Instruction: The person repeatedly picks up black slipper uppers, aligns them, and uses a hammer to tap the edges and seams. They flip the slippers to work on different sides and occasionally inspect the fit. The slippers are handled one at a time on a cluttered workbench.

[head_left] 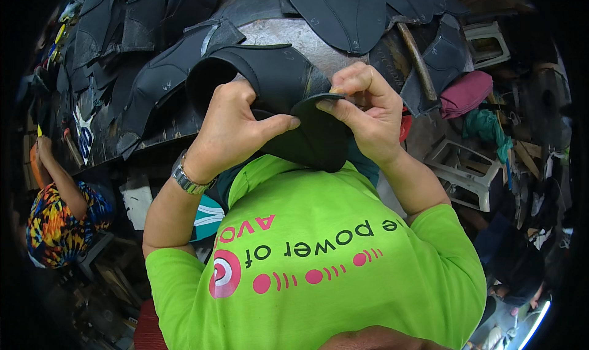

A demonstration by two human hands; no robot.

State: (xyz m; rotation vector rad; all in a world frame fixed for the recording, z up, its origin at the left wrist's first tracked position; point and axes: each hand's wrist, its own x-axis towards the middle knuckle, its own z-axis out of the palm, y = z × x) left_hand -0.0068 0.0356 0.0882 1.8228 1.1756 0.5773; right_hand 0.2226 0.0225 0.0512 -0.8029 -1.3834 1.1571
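Head view: near, a lime-green shirt (319,252) fills the foreground; just beyond, the black stitched piece (276,74) is raised in both hands at the bench's near edge; left hand (230,120) curls into its round opening, tips hidden, thumb lying outside, so the wall seems gripped between; right hand (371,114) has thumb and forefinger pinched nearly together on an edge of it, other fingers folded; step in hand, by my reading, is shaping or lining up that edge; next move probably calls for a steady left hold while the right pinch shifts along; to the left, scissors (84,135) on the bench, a co-worker (61,221) beyond; to the right, a pale stool (463,172) and a maroon cloth (466,94); far, more black pieces (340,12) and a wooden handle (417,61) crowd the bench (261,31), leaving little room for setting down.
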